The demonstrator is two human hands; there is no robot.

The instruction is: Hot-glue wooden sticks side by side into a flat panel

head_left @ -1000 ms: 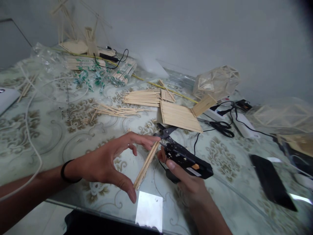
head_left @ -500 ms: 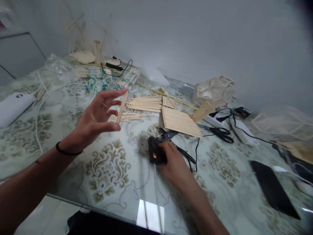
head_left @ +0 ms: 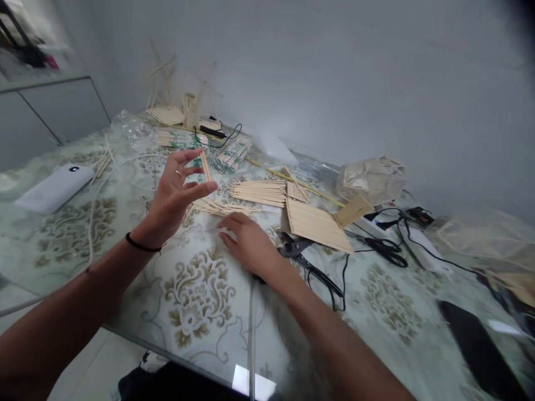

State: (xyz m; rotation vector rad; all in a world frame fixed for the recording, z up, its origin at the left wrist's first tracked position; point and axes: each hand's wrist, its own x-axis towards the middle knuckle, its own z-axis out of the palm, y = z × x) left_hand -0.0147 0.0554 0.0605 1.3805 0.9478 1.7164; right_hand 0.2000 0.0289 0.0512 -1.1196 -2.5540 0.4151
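Observation:
My left hand point(head_left: 178, 186) is raised over the table and pinches a couple of short wooden sticks point(head_left: 205, 166) by their ends, between thumb and fingertip. Low over the tabletop, my right hand point(head_left: 244, 242) has its thumb and forefinger apart with nothing visible between them. Just beyond its fingertips lie loose wooden sticks point(head_left: 225, 208). A black object point(head_left: 258, 278) is mostly hidden beneath my right wrist. Black-handled pliers point(head_left: 311, 264) rest to the right of that hand. A flat panel of joined sticks point(head_left: 317, 224) lies behind the pliers.
Bundled sticks point(head_left: 259, 192) lie at the middle back, near a yellow tape point(head_left: 309, 187). Scissors point(head_left: 387, 250), a power strip point(head_left: 371, 225) and a dark phone-like slab point(head_left: 480, 345) are on the right. A white device point(head_left: 54, 188) sits at left. Stick models point(head_left: 371, 178) stand along the wall.
My right hand has let go of the black object and moved left toward the loose sticks. My left hand keeps its sticks, now tilted the other way. The view has shifted slightly.

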